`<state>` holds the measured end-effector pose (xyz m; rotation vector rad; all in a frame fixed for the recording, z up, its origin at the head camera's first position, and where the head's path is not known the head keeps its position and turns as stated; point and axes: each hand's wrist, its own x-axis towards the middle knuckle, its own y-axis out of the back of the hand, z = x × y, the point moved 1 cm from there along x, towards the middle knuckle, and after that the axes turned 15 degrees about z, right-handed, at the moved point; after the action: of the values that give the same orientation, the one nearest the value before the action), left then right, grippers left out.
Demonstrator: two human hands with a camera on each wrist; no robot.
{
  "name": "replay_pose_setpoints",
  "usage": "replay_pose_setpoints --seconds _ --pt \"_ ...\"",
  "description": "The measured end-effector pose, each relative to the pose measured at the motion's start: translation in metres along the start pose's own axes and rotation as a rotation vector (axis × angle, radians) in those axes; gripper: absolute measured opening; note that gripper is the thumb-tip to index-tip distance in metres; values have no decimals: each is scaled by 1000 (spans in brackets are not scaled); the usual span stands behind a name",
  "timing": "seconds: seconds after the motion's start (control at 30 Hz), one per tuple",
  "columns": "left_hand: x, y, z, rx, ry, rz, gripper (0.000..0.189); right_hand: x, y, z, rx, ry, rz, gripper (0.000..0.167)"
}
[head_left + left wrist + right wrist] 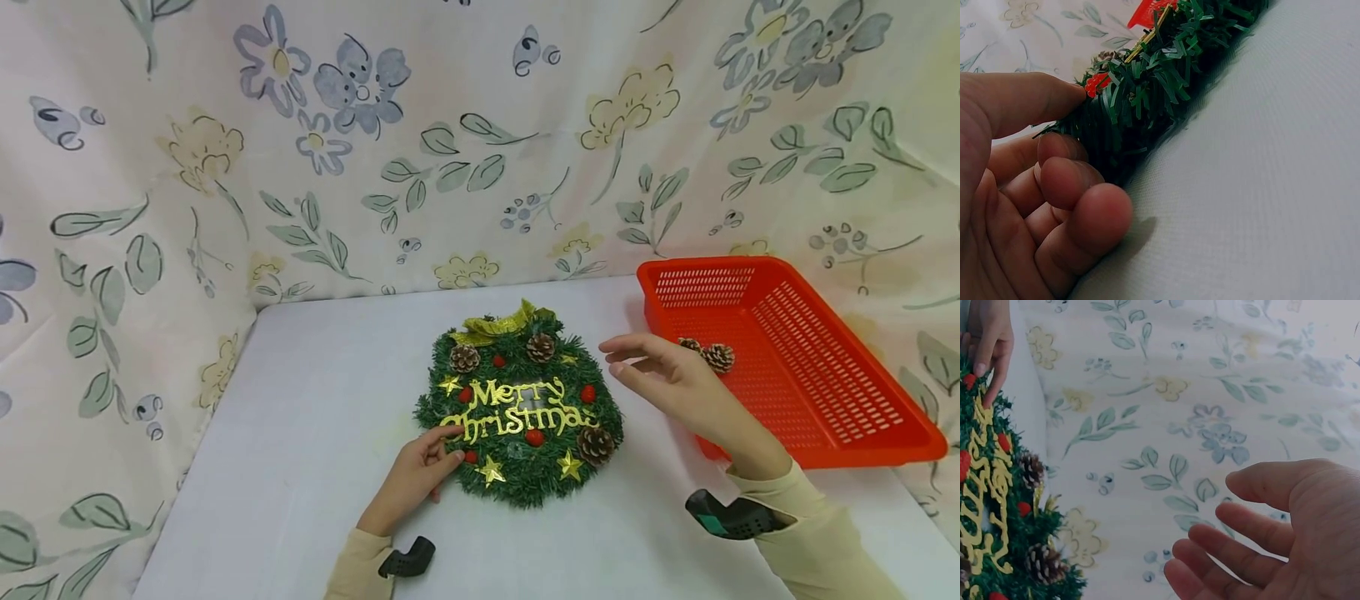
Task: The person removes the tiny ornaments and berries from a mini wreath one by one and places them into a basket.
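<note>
A green tinsel Christmas wreath (517, 496) lies on the white table, with gold "Merry Christmas" lettering (517, 421), gold stars, red berries, pine cones and a gold bow at its far side. My left hand (417, 477) holds its near left edge, the index finger on the lettering and the thumb beside a red berry (1096, 84); the other fingers are curled below the thumb in the left wrist view. Raised between wreath and basket, my right hand (678, 387) has loosely bent, spread fingers (1241, 544) and holds nothing.
A red plastic basket (825, 457) with slotted sides stands at the right of the table (300, 400). Small pine cones (718, 358) lie in it, partly behind my right hand. A flower-printed cloth (465, 192) hangs behind and along the sides.
</note>
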<state>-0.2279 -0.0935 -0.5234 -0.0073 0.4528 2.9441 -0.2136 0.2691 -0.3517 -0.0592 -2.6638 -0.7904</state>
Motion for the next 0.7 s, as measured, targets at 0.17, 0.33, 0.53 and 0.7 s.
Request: replay_pose_setpoints --seconds 0.17,0.33,0.53,0.7 --pt "0 0 0 -7 -6 -2 46 -7 -6 5 -4 -38 -20 27" --pt "0 -1 1 -5 -5 4 45 -10 -10 10 -11 -32 -21 25" --pt "0 0 0 3 -14 6 47 -15 -15 16 0 -12 -21 25" --pt "0 -1 1 3 -6 12 45 -20 -18 24 -10 -60 -31 25"
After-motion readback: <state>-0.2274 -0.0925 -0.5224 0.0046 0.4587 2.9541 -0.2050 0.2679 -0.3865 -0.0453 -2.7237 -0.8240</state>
